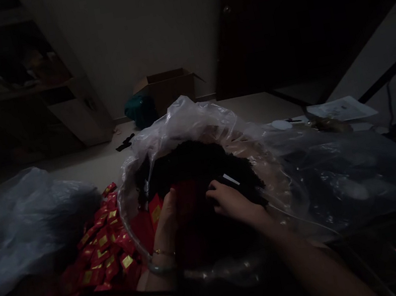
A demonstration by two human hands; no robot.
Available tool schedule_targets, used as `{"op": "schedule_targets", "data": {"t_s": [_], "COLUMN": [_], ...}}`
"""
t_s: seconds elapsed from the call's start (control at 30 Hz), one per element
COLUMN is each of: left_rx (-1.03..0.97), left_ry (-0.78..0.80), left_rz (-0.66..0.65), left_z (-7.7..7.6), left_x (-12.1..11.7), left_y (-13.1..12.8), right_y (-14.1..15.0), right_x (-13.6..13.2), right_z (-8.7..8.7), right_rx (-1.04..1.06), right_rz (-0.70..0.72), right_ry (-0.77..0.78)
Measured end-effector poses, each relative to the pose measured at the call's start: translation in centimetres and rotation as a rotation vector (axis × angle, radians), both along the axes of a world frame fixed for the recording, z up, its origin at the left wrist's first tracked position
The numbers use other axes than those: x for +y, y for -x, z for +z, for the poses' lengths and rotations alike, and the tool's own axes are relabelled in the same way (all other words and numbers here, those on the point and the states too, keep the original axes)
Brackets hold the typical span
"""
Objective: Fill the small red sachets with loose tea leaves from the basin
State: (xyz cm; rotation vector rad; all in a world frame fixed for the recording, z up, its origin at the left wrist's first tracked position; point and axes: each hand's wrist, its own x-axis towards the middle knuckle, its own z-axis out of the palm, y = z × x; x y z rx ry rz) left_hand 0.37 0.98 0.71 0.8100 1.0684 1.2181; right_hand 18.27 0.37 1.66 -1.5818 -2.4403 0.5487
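Observation:
The light is very dim. A wide basin lined with clear plastic stands in front of me, heaped with dark, loose, crumbly stuff. Over its left part is my left hand, thumb up and closed against a dark red packet; its other fingers are hidden. My right hand is over the heap with its fingers curled together; what they hold, if anything, is too dark to make out. Just beyond its knuckles a small white strip shows. More red packets lie inside the basin's left side.
Many red and gold packets are piled left of the basin, beside a cloudy plastic bag. Clear plastic spreads to the right, near a thin pale cable. An open cardboard box and a teal bag stand by the wall.

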Motion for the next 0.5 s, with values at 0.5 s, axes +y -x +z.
{"op": "schedule_targets", "data": {"t_s": [0.5], "left_rx": [0.332], "left_ry": [-0.121], "left_rz": [-0.333], "left_z": [0.3], "left_x": [0.2], "left_y": [-1.6], "right_y": [1.1], "right_x": [-0.4], "right_z": [2.0], "right_rx": [0.971], "right_rz": [-0.273], "right_ry": [-0.453]}}
